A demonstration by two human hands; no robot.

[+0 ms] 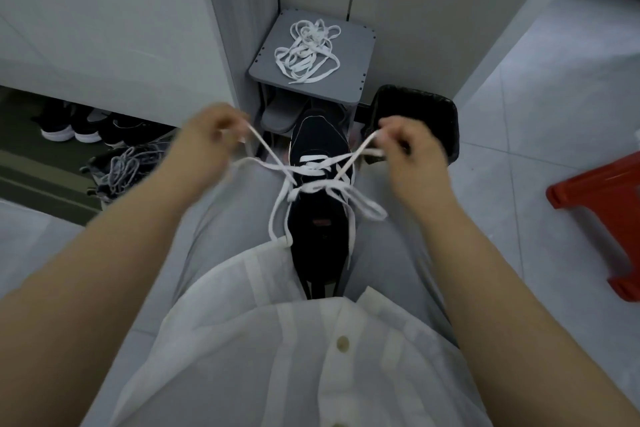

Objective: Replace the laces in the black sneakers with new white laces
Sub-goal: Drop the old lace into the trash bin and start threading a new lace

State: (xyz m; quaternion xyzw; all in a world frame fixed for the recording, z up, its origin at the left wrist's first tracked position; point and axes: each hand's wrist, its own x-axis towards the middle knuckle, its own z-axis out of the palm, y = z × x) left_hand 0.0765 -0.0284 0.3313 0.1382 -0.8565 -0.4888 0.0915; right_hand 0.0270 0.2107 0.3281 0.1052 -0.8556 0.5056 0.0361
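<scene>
A black sneaker (pixel 320 146) lies between my knees on my lap, toe pointing away from me. A white lace (pixel 313 168) crosses its front eyelets, and loose lengths hang over the tongue. My left hand (pixel 211 135) pinches one stretch of this lace and holds it up to the left. My right hand (pixel 407 146) pinches the other stretch and holds it out to the right. A second white lace (pixel 304 52) lies bunched on a small grey stool (pixel 353 80) ahead.
A grey lace (pixel 124 167) lies tangled on a dark shoe on the floor at left. More shoes (pixel 69 128) stand under the cabinet. A black bin (pixel 433 115) sits behind my right hand. A red stool (pixel 602 205) stands at right.
</scene>
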